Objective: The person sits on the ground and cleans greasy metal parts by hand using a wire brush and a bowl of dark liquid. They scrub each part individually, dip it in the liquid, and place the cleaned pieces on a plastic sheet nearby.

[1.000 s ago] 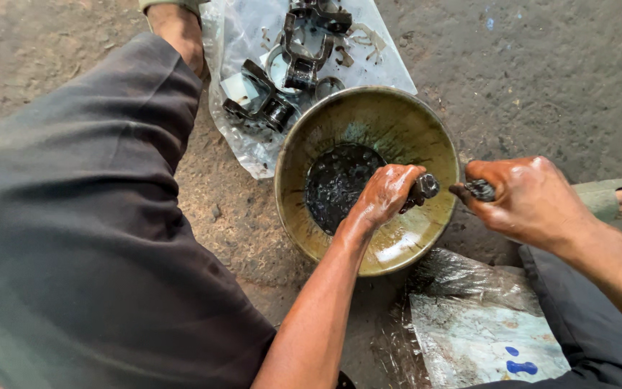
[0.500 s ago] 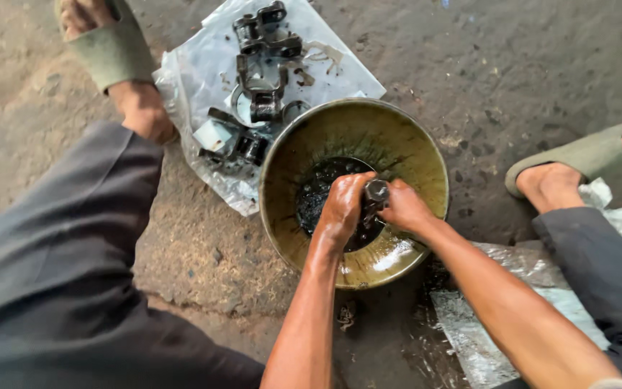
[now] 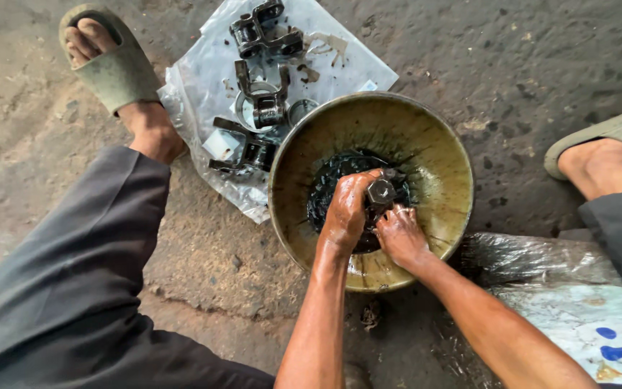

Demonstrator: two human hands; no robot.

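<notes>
A round brass-coloured bowl (image 3: 426, 137) sits on the ground with a dark oily liquid (image 3: 325, 191) at its bottom. Both of my hands are inside it. My left hand (image 3: 347, 209) grips a small dark metal part (image 3: 381, 192) with a hexagonal end. My right hand (image 3: 399, 234) is closed on the same part from below, its fingers wet with oil. The lower portion of the part is hidden between my fingers.
A clear plastic sheet (image 3: 340, 50) beyond the bowl holds several greasy metal yokes and bearing cups (image 3: 260, 108). Another plastic sheet (image 3: 577, 310) lies at the lower right. My sandalled feet (image 3: 113, 72) flank the bowl on rough concrete.
My hands came together from the bowl's right rim to its centre and lowered the part toward the oil. The camera view shifted, so both feet show now.
</notes>
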